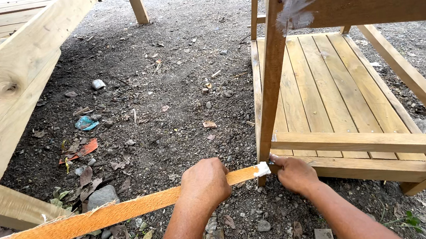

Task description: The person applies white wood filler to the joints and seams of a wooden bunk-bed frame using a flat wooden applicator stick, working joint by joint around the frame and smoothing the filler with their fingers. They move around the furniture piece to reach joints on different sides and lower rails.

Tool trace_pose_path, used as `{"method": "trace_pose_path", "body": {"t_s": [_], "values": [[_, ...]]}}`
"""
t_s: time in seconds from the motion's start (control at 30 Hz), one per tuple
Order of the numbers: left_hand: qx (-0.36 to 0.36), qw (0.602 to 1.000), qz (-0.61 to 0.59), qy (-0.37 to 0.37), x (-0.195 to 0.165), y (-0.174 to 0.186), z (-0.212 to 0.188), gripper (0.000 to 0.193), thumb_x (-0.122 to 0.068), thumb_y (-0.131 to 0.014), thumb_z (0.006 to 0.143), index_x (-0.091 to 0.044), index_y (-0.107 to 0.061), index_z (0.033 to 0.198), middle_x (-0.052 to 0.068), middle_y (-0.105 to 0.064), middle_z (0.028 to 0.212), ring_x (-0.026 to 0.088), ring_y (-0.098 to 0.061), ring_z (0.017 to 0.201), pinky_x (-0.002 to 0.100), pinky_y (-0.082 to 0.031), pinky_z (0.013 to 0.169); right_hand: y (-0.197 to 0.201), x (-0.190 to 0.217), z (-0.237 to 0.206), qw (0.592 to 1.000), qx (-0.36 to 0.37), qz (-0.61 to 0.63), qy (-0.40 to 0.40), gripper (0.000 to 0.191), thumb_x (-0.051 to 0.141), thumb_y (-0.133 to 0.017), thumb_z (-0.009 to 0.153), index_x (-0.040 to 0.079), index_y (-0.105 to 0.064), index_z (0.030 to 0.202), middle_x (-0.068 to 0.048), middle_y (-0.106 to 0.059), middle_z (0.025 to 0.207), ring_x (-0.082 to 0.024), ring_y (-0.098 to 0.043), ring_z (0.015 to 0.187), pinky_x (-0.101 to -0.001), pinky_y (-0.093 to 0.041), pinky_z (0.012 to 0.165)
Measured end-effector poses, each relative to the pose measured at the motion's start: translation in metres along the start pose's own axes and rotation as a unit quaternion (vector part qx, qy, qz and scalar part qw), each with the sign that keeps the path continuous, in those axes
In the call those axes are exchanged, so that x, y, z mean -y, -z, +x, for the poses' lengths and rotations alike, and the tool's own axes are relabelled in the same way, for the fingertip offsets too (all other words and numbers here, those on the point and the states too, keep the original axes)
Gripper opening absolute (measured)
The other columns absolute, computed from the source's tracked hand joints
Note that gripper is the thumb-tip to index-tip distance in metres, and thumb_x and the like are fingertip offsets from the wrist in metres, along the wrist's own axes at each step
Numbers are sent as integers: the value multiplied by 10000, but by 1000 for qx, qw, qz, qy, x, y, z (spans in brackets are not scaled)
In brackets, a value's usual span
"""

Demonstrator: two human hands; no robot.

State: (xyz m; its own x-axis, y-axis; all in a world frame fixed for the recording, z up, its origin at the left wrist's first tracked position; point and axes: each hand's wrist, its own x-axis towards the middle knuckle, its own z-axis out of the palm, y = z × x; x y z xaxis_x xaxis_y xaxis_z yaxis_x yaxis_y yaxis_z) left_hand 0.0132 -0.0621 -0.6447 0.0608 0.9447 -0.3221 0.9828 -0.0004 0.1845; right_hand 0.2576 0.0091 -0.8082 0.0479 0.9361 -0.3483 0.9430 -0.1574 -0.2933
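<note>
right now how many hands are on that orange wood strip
2: the left hand wraps around the strip near its middle, and the right hand pinches its white-tipped end by the wooden frame's leg.

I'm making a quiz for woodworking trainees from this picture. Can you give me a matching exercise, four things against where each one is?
Things:
1. left hand
2. right hand
3. white paste smear
4. grey stone

Places:
A. on the ground beside dry leaves
B. high on the upright post
C. wrapped over the middle of the orange strip
D. at the strip's white-tipped end, by the post's foot

Pairs: 1-C, 2-D, 3-B, 4-A
</note>
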Motion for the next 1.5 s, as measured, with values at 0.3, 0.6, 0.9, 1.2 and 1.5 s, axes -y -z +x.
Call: {"method": "trace_pose_path", "body": {"t_s": [0.3,0.6,0.9,1.2,1.5], "values": [[8,1000,9,4,-3,-2,3,308,-153,-738,879,-274,-792,1157,62,-772,1045,216,-747,939,396,-608,889,17,2,-32,994,-9,-96,49,503,237,-424,1008,547,-639,1342,-53,-762,1121,-223,-744,1021,-400,-569,1013],[19,1000,15,8,1,-3,4,316,-167,-767,886,-257,-779,1189,57,-777,1055,186,-744,915,369,-618,863,20,-1,-15,998,3,66,-6,483,262,-487,1001,510,-627,1390,-55,-809,1027,-189,-770,937,-343,-602,993],[23,1000,16,5,7,-6,7,359,-148,-765,871,-268,-771,1210,50,-775,1062,181,-744,919,366,-619,871,18,3,4,999,31,-24,17,585,222,-510,974,508,-500,1484,-58,-737,1217,-194,-725,1085,-394,-539,1058],[22,1000,11,11,5,-5,6,330,-162,-753,880,-254,-775,1196,68,-773,1059,196,-751,930,378,-627,879,9,4,-32,999,-21,-18,41,566,245,-528,934,482,-540,1447,-122,-734,1177,-297,-705,1112,-450,-523,1052],[5,1000,12,-2,2,-1,3,315,-139,-732,886,-259,-797,1170,69,-772,1050,217,-738,945,397,-604,897,9,12,-54,994,-75,-47,64,562,236,-522,913,429,-565,1439,-124,-735,1085,-307,-706,1058,-473,-529,998]]}}
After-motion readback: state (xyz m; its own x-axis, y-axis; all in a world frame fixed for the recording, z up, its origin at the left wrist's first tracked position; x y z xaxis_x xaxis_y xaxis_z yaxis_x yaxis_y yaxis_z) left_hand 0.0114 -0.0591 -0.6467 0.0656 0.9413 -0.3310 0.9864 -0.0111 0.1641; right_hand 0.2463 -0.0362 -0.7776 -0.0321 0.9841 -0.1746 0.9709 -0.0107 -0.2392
